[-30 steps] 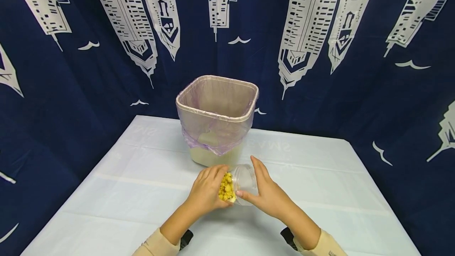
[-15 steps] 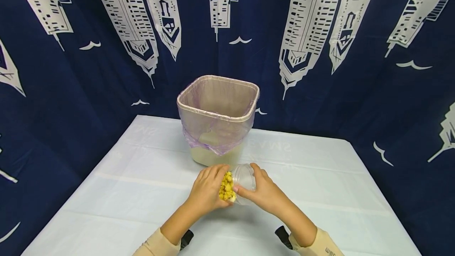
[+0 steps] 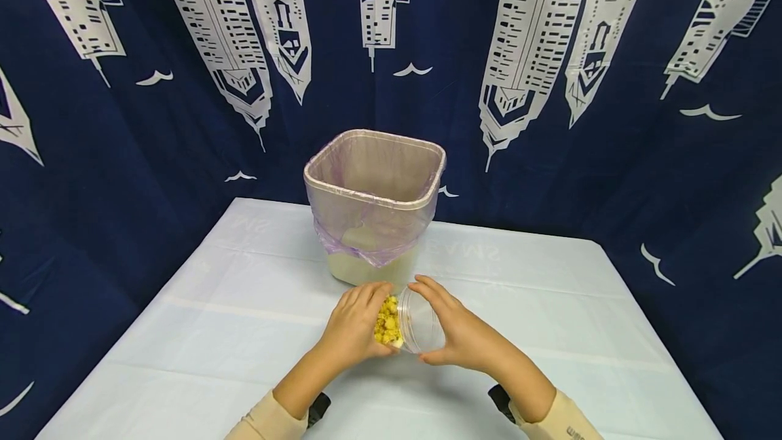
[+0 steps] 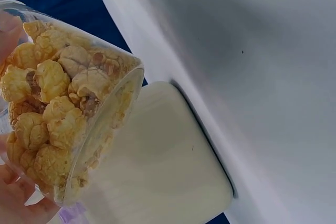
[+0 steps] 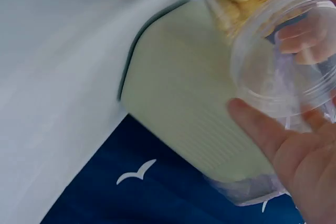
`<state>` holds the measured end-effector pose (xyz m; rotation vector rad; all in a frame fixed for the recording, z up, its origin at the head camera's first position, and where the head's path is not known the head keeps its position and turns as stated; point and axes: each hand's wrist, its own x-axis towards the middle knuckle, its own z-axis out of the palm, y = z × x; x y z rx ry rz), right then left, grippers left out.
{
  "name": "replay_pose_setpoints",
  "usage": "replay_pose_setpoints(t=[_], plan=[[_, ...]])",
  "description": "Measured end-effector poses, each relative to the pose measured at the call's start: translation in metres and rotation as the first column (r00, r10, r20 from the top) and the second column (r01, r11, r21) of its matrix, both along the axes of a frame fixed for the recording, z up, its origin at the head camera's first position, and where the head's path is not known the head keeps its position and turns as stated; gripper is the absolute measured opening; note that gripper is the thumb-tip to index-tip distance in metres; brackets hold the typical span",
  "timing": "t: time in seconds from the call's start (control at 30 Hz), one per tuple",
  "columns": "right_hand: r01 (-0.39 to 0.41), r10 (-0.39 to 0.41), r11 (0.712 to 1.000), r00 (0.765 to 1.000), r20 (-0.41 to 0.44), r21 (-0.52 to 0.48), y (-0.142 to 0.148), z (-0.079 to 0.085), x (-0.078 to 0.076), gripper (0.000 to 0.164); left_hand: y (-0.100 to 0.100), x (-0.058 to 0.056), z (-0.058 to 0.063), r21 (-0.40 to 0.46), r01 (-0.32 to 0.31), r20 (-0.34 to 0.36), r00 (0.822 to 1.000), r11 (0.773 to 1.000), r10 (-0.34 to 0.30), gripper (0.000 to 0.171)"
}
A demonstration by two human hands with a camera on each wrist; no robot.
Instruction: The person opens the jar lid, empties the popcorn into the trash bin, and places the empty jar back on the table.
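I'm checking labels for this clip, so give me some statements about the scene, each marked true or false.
1. The left hand grips a clear jar of popcorn. True.
2. The jar stands upright. False: it is held tipped over sideways.
3. A translucent purple bag lines the waste bin. True.
4. The right hand is inside the waste bin. False: it is at the jar's popcorn-free end.
5. The waste bin stands on a white tablecloth. True.
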<state>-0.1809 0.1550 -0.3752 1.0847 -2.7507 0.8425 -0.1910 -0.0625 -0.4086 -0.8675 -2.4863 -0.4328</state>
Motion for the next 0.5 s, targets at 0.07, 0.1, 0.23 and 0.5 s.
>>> replay_pose_setpoints(t=[0.07, 0.1, 0.23, 0.5], plan=[[-0.009, 0.009, 1.000, 1.000, 0.021, 0.006, 0.001, 0.000, 0.002, 0.111, 0.000, 0.000, 0.000, 0.001, 0.002, 0.004, 1.000, 1.000, -0.002, 0.099], [0.001, -0.001, 1.000, 0.999, 0.047, 0.002, 0.001, 0.000, 0.003, 0.113, 0.000, 0.000, -0.001, 0.002, 0.002, 0.005, 1.000, 1.000, -0.002, 0.099], [0.169, -0.162, 0.985, 0.969, 0.185, -0.023, -0.005, 0.000, 0.008, 0.111, 0.000, 0.000, -0.001, 0.010, 0.001, 0.020, 1.000, 1.000, -0.001, 0.100], [0.390, -0.378, 0.921, 0.883, 0.277, 0.015, -0.017, 0.003, 0.011, 0.102, 0.002, 0.001, 0.000, 0.009, 0.004, 0.021, 1.000, 1.000, -0.004, 0.100]])
